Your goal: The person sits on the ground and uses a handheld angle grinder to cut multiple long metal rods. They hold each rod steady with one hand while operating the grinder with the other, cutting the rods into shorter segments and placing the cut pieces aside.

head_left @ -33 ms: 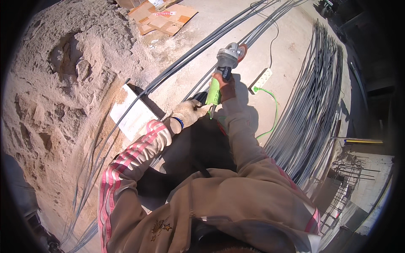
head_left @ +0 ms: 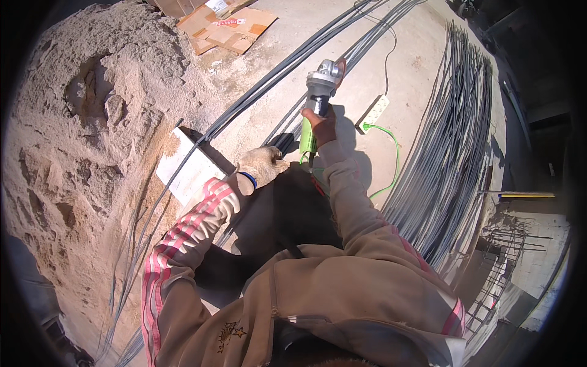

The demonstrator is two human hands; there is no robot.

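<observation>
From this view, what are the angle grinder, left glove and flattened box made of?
Angle grinder: green body likely plastic, smooth, evenly coloured; gear head probably metal, silvery glints.
Left glove: apparently knitted fabric, matt, coarse-looking; fibre unclear.
Flattened box: likely cardboard, matt brown, creased.

gloved hand [head_left: 259, 166]: 1 | bare hand [head_left: 323, 126]: 1 | angle grinder [head_left: 318, 93]: 1 | power strip [head_left: 376, 111]: 1

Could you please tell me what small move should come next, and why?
Perhaps bring the gloved left hand onto the green grinder to steady it: only the right hand appears to grip it, and the left fingers lie close by.
</observation>
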